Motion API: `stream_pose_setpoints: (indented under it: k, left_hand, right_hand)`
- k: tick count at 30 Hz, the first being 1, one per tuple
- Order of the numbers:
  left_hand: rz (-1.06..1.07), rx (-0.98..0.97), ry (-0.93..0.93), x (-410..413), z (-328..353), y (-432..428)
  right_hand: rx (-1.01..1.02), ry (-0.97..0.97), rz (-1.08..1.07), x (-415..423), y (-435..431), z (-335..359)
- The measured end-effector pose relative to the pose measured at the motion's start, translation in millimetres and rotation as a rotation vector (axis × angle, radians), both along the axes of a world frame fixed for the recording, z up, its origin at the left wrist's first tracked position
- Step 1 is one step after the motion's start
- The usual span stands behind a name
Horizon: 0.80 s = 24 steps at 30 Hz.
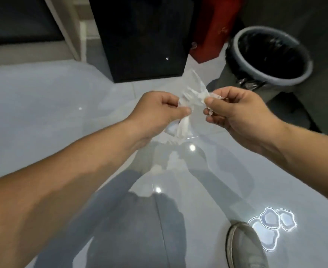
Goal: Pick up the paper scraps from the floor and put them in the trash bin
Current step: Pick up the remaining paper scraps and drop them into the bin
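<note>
Both hands up off the floor: left hand [159, 111] and right hand [234, 111] each pinched shut on the white paper scraps [193, 94] between them. Trash bin [271, 55] waits at two o'clock. Best to bunch the scraps tight, carry them over the rim, then let go.

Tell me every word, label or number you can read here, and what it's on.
No text here can be read.
Red bag: a small gold mark near its right edge, too blurred to tell whether it is writing or a pattern.
Paper scraps, held between the left hand and right hand: white, no print showing.
Trash bin, black cabinet, shoe: no labels visible.
</note>
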<state>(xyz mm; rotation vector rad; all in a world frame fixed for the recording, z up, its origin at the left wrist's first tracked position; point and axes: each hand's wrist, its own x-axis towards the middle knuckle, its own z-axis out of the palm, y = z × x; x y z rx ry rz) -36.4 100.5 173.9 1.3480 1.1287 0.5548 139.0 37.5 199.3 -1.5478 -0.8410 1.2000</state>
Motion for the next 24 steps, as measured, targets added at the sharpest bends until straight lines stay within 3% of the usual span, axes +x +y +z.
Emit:
stream_pose_setpoints:
  k: [6,10,17,24]
  left_hand:
    - [0.035,0.08,-0.069,130.0,42.9,67.8]
    - [0.052,0.099,-0.043,210.0,54.4,91.6]
    - [-0.024,0.128,0.077,266.7,43.4,108.7]
    - [0.034,0.025,-0.25,250.5,45.1,99.5]
  right_hand:
    - [0.09,-0.148,-0.386,115.4,39.8,43.2]
    - [0.019,-0.258,-0.549,181.9,68.9,33.9]
    - [-0.133,-0.37,-0.528,216.1,88.1,21.1]
    - [0.016,-0.611,-0.493,187.5,61.7,22.7]
